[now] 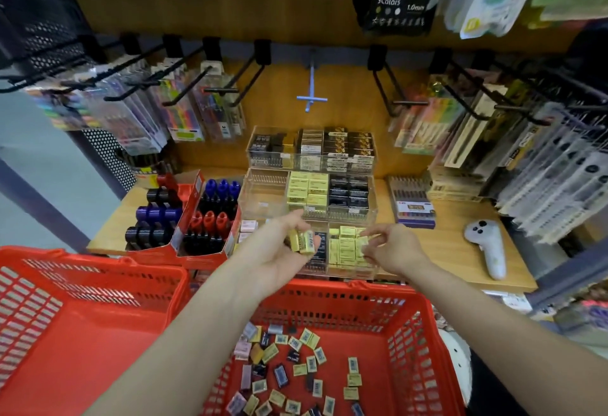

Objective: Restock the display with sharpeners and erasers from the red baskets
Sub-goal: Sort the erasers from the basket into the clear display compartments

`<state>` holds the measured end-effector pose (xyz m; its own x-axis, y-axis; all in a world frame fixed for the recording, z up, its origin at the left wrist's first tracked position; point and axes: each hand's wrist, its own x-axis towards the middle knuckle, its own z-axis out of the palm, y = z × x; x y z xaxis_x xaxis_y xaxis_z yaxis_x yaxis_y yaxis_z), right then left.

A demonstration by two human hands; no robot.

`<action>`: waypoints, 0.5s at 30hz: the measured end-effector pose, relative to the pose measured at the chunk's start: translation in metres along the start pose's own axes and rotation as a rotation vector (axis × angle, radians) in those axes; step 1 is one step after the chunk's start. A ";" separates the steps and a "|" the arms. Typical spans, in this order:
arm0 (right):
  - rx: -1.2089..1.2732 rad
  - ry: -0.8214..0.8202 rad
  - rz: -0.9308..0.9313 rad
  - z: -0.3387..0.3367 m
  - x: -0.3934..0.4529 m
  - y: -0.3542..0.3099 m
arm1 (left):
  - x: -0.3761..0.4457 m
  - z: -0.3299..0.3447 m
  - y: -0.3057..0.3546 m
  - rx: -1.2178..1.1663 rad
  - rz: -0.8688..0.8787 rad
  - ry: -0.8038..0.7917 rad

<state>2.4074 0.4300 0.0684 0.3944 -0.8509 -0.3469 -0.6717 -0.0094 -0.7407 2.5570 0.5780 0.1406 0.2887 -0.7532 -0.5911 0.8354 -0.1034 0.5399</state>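
1. A wooden table (460,251) is standing against a wooden back wall in a stationery shop, with black hooks above it carrying packs of pens on the left and right.
2. A clear tiered display (263,198) is sitting at the middle of the table, running from the near edge up to the back wall, with yellow and dark boxes in its compartments.
3. Red cartons of sharpeners (197,218) are standing toward the table's left edge, just beside the display.
4. A white controller (487,248) is lying near the table's right edge.
5. Two red baskets are sitting below the near edge: the left basket (82,333) and the right basket (411,333), the latter holding loose erasers (296,369) scattered flat and pointing every way.
6. The left hand (279,251) is reaching over the display's front tier, palm turned up, fingers curled around a few yellow erasers (304,241) standing roughly on end.
7. The right hand (391,251) is hovering over the front tier's yellow stack (345,248), fingers pinched together on one small yellow eraser (370,238); its direction is too blurred to tell.
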 end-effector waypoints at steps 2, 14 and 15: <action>-0.074 0.037 -0.021 0.014 0.015 -0.001 | 0.002 -0.002 -0.002 0.080 -0.018 -0.042; -0.049 0.167 0.094 0.067 0.046 0.003 | -0.004 -0.023 0.011 -0.091 0.012 0.118; -0.039 0.171 0.094 0.068 0.045 0.003 | -0.004 -0.023 0.012 -0.095 0.018 0.121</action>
<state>2.4657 0.4273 0.0116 0.2188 -0.9258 -0.3083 -0.7259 0.0567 -0.6854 2.5764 0.5950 0.1354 0.3539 -0.6700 -0.6526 0.8683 -0.0239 0.4954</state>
